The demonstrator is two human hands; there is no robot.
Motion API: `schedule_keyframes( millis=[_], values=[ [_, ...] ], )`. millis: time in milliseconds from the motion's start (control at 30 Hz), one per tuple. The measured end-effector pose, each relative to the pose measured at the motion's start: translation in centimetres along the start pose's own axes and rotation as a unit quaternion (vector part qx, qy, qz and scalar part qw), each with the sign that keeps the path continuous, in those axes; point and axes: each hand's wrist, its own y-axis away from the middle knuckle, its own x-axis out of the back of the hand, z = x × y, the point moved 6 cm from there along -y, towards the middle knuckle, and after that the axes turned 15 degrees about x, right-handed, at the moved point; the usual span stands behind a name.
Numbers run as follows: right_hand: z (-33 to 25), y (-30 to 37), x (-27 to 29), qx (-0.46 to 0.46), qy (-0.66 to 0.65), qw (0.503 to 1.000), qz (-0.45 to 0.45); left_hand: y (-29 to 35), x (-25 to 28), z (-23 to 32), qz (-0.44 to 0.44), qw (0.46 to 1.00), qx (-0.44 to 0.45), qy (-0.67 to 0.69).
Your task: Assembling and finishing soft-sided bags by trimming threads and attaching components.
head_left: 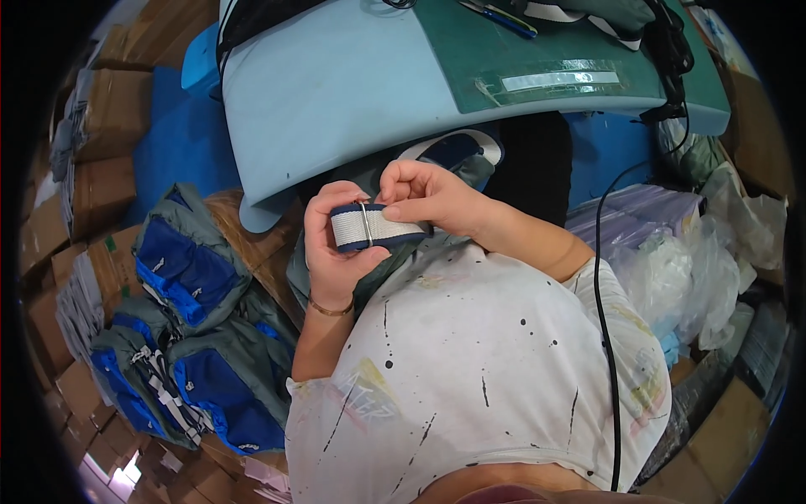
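Observation:
A white webbing strap with dark blue edges (393,224) is stretched between my two hands, in front of my chest. A thin metal buckle (367,225) sits around the strap close to my left fingers. My left hand (330,244) grips the strap's left end and the buckle, fingers above and thumb below. My right hand (437,197) is closed on the strap's upper right side, with the thumb pressed along it. Grey-green fabric (298,267) shows below my left hand, partly hidden by my arm. A looped white and navy strap (489,144) lies beyond my right hand.
A light blue and green table (336,92) curves across the front, with a blue pen-like tool (508,18) on it. Grey and blue bags (222,382) are piled at left, near cardboard boxes (113,113). Plastic-wrapped goods (646,218) lie at right; a black cable (600,294) hangs beside me.

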Motion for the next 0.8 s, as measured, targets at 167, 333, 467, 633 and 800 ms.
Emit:
schedule_keyframes(
  millis=[167, 333, 467, 633, 800],
  values=[
    [-1.1, -0.2, -0.6, 0.033, 0.172, 0.985, 0.0, 0.1, -0.7, 0.3, 0.016, 0.998, 0.004, -0.054],
    [-3.1, -0.6, -0.1, 0.146, 0.414, 0.898, -0.035, -0.4, 0.0, -0.6, 0.047, 0.996, 0.042, -0.068],
    [-5.0, -0.3, -3.6, 0.28, 0.6, 0.733, -0.154, -0.2, -0.4, -0.7, 0.031, 0.993, 0.054, -0.104],
    [-6.4, -0.7, -4.4, 0.234, 0.638, 0.704, -0.208, -0.1, -0.5, 0.0, 0.057, 0.978, 0.037, -0.195],
    [-8.1, -2.2, -5.5, 0.141, 0.584, 0.761, -0.243, -1.9, -2.5, 4.3, -0.011, 0.937, -0.038, -0.348]
  ],
)
